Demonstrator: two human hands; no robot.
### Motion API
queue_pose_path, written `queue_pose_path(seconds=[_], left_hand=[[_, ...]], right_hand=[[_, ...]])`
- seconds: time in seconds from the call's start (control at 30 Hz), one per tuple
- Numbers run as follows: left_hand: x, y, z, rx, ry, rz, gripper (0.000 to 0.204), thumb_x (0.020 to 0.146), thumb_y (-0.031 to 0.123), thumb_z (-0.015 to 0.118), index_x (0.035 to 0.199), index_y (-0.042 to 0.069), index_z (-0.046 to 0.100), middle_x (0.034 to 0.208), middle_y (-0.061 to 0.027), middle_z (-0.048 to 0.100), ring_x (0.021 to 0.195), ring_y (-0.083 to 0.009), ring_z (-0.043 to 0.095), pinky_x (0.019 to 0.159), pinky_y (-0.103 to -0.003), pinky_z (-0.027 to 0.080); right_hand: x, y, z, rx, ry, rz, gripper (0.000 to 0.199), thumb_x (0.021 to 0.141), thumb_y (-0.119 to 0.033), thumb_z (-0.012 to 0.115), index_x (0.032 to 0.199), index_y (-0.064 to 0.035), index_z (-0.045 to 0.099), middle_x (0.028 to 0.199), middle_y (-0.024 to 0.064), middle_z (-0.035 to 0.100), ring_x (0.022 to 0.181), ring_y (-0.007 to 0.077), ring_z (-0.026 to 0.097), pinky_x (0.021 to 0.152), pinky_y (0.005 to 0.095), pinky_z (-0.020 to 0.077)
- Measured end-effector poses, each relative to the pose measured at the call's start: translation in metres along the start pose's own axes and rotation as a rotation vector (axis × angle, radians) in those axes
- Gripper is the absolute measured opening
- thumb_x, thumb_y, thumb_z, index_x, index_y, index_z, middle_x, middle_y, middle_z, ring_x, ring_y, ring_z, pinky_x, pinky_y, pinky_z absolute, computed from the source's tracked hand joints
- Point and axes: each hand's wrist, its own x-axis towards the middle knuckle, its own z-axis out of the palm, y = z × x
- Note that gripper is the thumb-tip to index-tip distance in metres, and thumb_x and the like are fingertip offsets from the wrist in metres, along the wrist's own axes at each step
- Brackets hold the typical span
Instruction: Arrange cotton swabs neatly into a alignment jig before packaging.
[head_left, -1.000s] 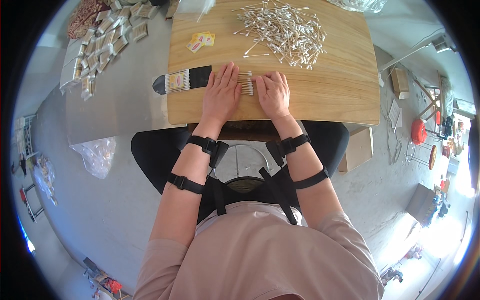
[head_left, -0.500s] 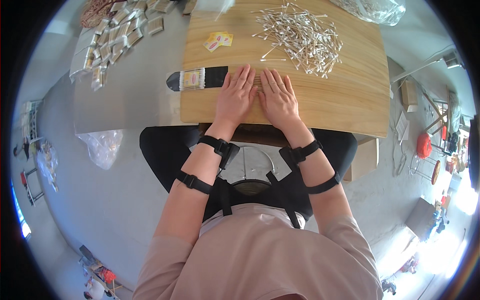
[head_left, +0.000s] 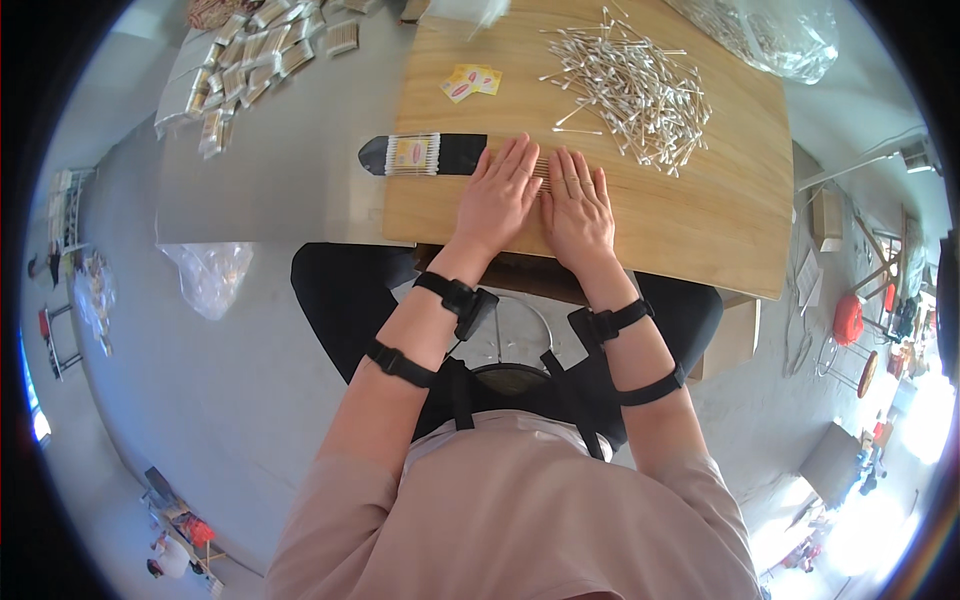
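Observation:
Both palms are pressed down side by side on the wooden board. My left hand [head_left: 494, 195] lies with its fingers stretched forward, its fingertips close to the right end of a black strip [head_left: 462, 154]. My right hand [head_left: 580, 208] rests the same way, fingers straight. In the narrow gap between them shows a row of cotton swab sticks [head_left: 543, 174]; the hands cover the swabs' ends. On the black strip sits a flat row of cotton swabs with a yellow-and-white card [head_left: 411, 154] on top.
Loose cotton swabs [head_left: 640, 95] are heaped at the far right of the board [head_left: 700, 225]. Several yellow cards [head_left: 468, 82] lie behind the strip. Bundled swab packs [head_left: 255, 55] are piled on the grey table [head_left: 290, 190] to the left. A clear plastic bag [head_left: 785, 35] sits at the back right.
The whole view has shifted, so the table and hands appear a little further right. Both hands stay flat beside each other over the swabs.

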Motion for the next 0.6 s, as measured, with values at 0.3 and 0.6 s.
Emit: queue_pose_path(seconds=[0.3,0.6], left_hand=[[-0.01,-0.108,-0.075,0.29,0.086,-0.146,0.047,0.106,0.029,0.041,0.149,0.011,0.041,0.155,-0.0128,0.038,0.143,-0.0325,0.036,0.116,-0.053,0.027],[-0.013,-0.126,-0.074,0.092,-0.02,-0.17,0.049,0.106,0.033,0.04,0.149,0.009,0.042,0.157,-0.011,0.034,0.145,-0.0312,0.033,0.119,-0.046,0.026]], right_hand=[[0.012,-0.018,0.003,-0.024,-0.053,0.019,0.054,0.097,-0.025,0.052,0.147,-0.005,0.043,0.153,0.0088,0.043,0.144,0.0255,0.036,0.12,0.047,0.022],[0.043,-0.052,0.014,0.035,-0.022,-0.052,0.053,0.096,-0.023,0.054,0.145,-0.0053,0.045,0.151,0.0082,0.046,0.142,0.0247,0.039,0.119,0.0485,0.0251]])
